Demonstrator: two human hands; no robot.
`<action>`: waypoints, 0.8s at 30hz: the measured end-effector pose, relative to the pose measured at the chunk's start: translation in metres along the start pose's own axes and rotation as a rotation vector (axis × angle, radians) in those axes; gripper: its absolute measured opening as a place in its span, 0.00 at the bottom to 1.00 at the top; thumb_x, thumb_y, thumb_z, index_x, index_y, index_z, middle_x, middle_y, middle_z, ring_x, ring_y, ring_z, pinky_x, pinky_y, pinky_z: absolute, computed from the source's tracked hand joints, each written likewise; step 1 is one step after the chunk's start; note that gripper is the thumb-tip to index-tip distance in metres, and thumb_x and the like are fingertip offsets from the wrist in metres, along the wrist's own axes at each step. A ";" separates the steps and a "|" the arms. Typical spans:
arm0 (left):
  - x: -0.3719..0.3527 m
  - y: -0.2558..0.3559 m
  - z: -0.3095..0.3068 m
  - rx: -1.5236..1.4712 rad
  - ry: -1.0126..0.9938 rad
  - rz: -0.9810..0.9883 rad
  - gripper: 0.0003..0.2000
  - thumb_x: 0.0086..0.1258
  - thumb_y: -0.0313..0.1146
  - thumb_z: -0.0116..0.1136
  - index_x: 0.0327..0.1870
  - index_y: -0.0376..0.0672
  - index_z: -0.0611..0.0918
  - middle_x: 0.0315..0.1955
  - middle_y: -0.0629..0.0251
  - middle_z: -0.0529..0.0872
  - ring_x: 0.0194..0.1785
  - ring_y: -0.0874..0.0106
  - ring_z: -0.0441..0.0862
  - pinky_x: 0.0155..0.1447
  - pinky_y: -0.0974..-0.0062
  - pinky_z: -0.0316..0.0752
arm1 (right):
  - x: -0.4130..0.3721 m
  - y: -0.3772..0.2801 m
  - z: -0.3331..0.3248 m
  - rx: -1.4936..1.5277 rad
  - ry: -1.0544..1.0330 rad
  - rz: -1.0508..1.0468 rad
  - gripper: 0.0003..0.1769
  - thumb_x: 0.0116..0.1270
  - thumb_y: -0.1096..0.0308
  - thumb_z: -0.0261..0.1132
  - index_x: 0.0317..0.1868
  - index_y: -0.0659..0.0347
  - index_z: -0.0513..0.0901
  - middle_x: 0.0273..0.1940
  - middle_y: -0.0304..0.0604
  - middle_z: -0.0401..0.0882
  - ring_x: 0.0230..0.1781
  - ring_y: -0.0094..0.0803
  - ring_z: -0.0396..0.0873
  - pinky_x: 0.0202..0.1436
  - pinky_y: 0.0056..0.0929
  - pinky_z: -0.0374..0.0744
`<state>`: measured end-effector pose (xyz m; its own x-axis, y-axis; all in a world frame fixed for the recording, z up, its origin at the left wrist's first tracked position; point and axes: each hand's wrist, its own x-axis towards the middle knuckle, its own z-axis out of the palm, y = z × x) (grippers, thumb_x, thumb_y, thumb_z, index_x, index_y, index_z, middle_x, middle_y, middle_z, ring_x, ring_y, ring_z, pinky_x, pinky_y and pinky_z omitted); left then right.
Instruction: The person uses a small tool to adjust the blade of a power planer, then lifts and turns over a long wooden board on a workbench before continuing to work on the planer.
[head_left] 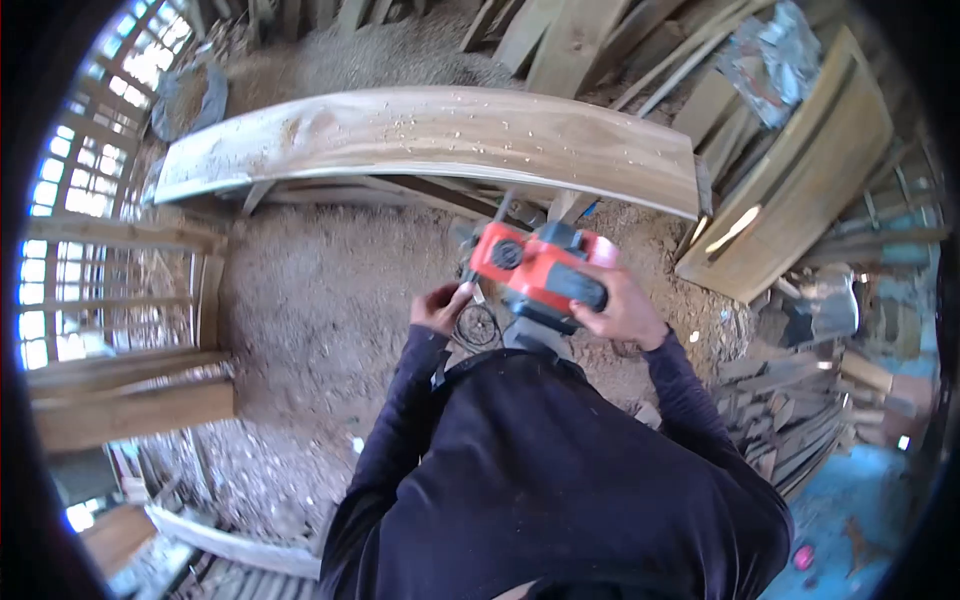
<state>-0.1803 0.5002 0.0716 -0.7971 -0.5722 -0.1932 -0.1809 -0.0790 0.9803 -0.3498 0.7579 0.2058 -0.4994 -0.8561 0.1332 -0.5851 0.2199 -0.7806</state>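
My right hand (625,310) is wrapped round the black grip of a red and black power tool, which looks like an electric planer (535,272). The tool is held tilted in front of my body, and a dark round knob shows on its upper face. My left hand (440,308) is closed at the tool's left end, fingertips pinched together near a thin metal part; what they hold is too small to name. Just below the tool hangs a looped dark cord (478,325). Beyond it lies a long, raised wooden plank (430,130) with shavings scattered on its face.
Boards and offcuts lean at the back (570,50). A wide wooden panel (790,190) stands at right, near a crumpled plastic bag (770,60). Scrap wood (790,410) is piled at lower right. A slatted wall (90,170) and timber frame (205,300) stand at left.
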 end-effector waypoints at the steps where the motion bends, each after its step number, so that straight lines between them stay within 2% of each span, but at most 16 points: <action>1: 0.015 -0.001 0.032 0.007 0.019 -0.016 0.16 0.67 0.35 0.65 0.48 0.30 0.82 0.40 0.58 0.87 0.43 0.73 0.84 0.52 0.76 0.77 | 0.006 0.027 -0.019 -0.044 0.051 -0.046 0.24 0.48 0.65 0.69 0.47 0.66 0.82 0.39 0.59 0.82 0.43 0.50 0.81 0.52 0.40 0.77; 3: 0.041 -0.007 0.084 0.022 -0.001 -0.029 0.19 0.68 0.39 0.64 0.49 0.30 0.82 0.39 0.59 0.87 0.44 0.74 0.84 0.53 0.77 0.77 | 0.017 0.049 -0.066 -0.177 0.049 -0.110 0.24 0.49 0.65 0.68 0.47 0.67 0.81 0.38 0.58 0.82 0.41 0.50 0.82 0.50 0.40 0.77; 4: 0.049 -0.010 0.107 -0.026 -0.019 -0.036 0.20 0.68 0.41 0.64 0.49 0.30 0.82 0.38 0.60 0.87 0.43 0.75 0.83 0.51 0.77 0.77 | 0.017 0.084 -0.081 -0.200 0.028 -0.036 0.24 0.49 0.65 0.68 0.48 0.67 0.81 0.37 0.57 0.82 0.40 0.50 0.81 0.49 0.39 0.77; 7: 0.078 -0.012 0.157 -0.135 -0.061 -0.069 0.20 0.68 0.43 0.63 0.47 0.30 0.82 0.36 0.63 0.87 0.40 0.77 0.82 0.48 0.79 0.76 | 0.041 0.103 -0.132 -0.227 -0.063 -0.064 0.24 0.49 0.65 0.67 0.48 0.68 0.81 0.36 0.57 0.82 0.39 0.48 0.81 0.48 0.40 0.77; 9: 0.081 -0.008 0.178 -0.043 -0.078 -0.167 0.21 0.67 0.45 0.64 0.45 0.31 0.83 0.33 0.67 0.86 0.37 0.79 0.81 0.45 0.82 0.75 | 0.054 0.112 -0.150 -0.181 -0.158 -0.025 0.23 0.47 0.67 0.67 0.46 0.68 0.80 0.34 0.55 0.82 0.37 0.47 0.81 0.46 0.39 0.77; 13: 0.087 -0.010 0.200 -0.213 -0.017 -0.184 0.22 0.67 0.49 0.64 0.42 0.32 0.84 0.31 0.69 0.85 0.34 0.82 0.79 0.41 0.83 0.74 | 0.075 0.138 -0.167 -0.168 -0.277 -0.008 0.26 0.47 0.67 0.69 0.48 0.70 0.79 0.37 0.56 0.81 0.41 0.45 0.80 0.50 0.37 0.75; 15: 0.090 -0.004 0.201 -0.175 -0.014 -0.218 0.22 0.67 0.48 0.64 0.42 0.32 0.84 0.31 0.69 0.85 0.34 0.82 0.79 0.41 0.83 0.74 | 0.083 0.144 -0.168 -0.103 -0.301 0.018 0.17 0.46 0.68 0.65 0.38 0.67 0.78 0.29 0.51 0.79 0.30 0.47 0.78 0.39 0.37 0.75; 22: 0.103 -0.020 0.201 -0.122 0.122 -0.235 0.21 0.67 0.47 0.64 0.43 0.33 0.83 0.32 0.68 0.86 0.35 0.81 0.81 0.43 0.82 0.75 | 0.112 0.160 -0.159 -0.139 -0.294 -0.080 0.16 0.45 0.69 0.65 0.36 0.66 0.77 0.28 0.52 0.77 0.28 0.45 0.77 0.37 0.36 0.75; 24: 0.110 -0.031 0.191 -0.132 0.162 -0.214 0.21 0.67 0.46 0.64 0.43 0.32 0.83 0.32 0.67 0.86 0.36 0.80 0.81 0.43 0.82 0.76 | 0.126 0.160 -0.151 -0.095 -0.400 -0.050 0.20 0.48 0.70 0.66 0.43 0.68 0.79 0.25 0.47 0.78 0.26 0.33 0.78 0.36 0.32 0.76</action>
<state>-0.3724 0.5958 0.0127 -0.6444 -0.6534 -0.3972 -0.2495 -0.3113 0.9170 -0.6024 0.7555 0.1901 -0.1923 -0.9769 -0.0927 -0.6680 0.1995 -0.7169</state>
